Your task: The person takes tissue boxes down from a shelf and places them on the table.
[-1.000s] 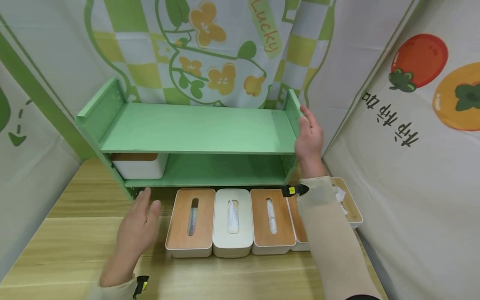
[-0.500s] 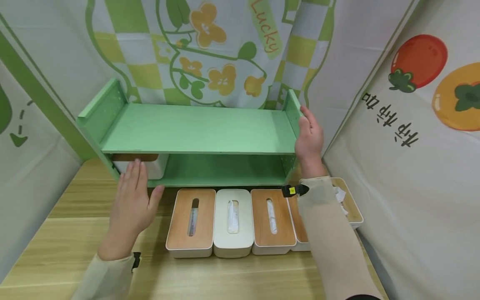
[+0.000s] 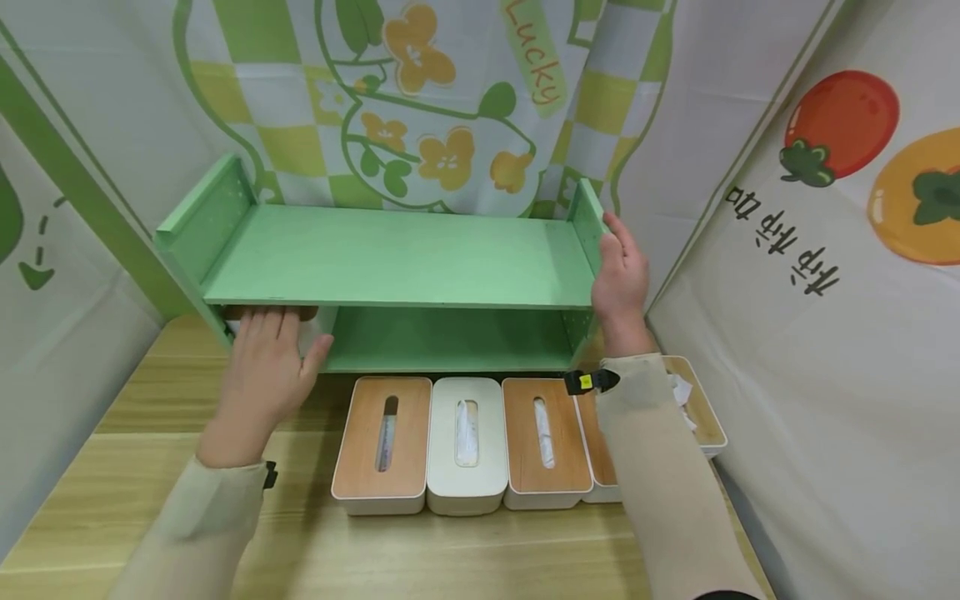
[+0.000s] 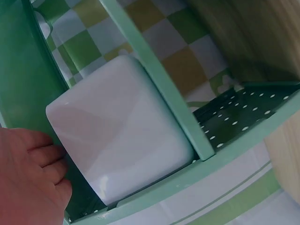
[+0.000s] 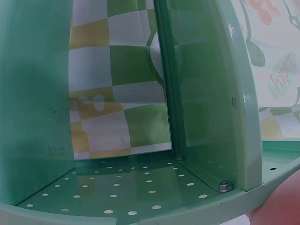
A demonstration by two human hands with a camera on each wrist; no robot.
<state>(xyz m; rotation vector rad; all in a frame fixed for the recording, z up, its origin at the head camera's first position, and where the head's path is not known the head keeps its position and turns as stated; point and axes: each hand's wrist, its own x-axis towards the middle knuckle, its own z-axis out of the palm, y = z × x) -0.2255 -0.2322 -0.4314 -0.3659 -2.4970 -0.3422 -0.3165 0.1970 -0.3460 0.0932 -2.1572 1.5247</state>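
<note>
A green two-tier shelf (image 3: 405, 254) stands on the wooden table. On the lower tier, at its left end, is a white tissue box (image 4: 119, 131) with a wooden lid. My left hand (image 3: 270, 362) reaches in under the upper board, its fingers extended over the lid and the thumb apart to the right. In the left wrist view its fingers (image 4: 49, 161) lie alongside the lid side of the box. At the shelf's right end, my right hand (image 3: 621, 279) rests against the outside of the side panel, fingers pointing up along it.
In front of the shelf stand several tissue boxes in a row: a wooden-lidded one (image 3: 356, 479), a cream one (image 3: 446, 483), another wooden-lidded one (image 3: 517, 479) and one partly behind the right sleeve. A tray (image 3: 708, 425) with crumpled tissue sits at the right. Fabric walls enclose the table.
My left hand has moved forward from the table in front of the shelf to the lid of the box on the lower tier. The right hand stays at the side panel.
</note>
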